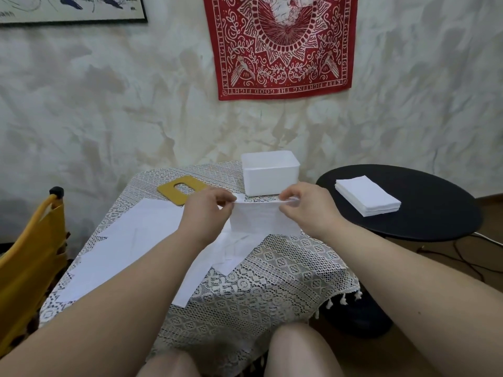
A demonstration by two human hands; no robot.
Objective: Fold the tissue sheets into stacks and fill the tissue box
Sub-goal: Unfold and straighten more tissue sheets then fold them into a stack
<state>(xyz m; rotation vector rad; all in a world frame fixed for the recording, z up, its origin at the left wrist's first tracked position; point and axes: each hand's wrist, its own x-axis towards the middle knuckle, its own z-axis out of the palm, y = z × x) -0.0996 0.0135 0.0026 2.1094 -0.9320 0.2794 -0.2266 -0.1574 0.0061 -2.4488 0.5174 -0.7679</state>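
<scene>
Lace cloth covers the bench [272, 281] in front of you, set against a mottled wall with a red bandana pinned above. Your left hand [206, 205] and right hand [307, 205] each pinch an upper corner of one folded tissue sheet [261, 220], holding it up just above the cloth so it hangs down from your fingertips. Its long axis runs left to right between your hands, top edge level, flat face toward you. The open white tissue box [269, 172] stands just beyond the sheet, at the far edge of the bench, its long side also left to right, so the coming move is probably forward and down. Both hands look equally near it. More loose sheets [130, 240] lie flat to your left; the yellow slotted lid [181, 190] rests far left of the box, and a finished stack [367, 195] sits on the black round table [435, 186] to the right.
</scene>
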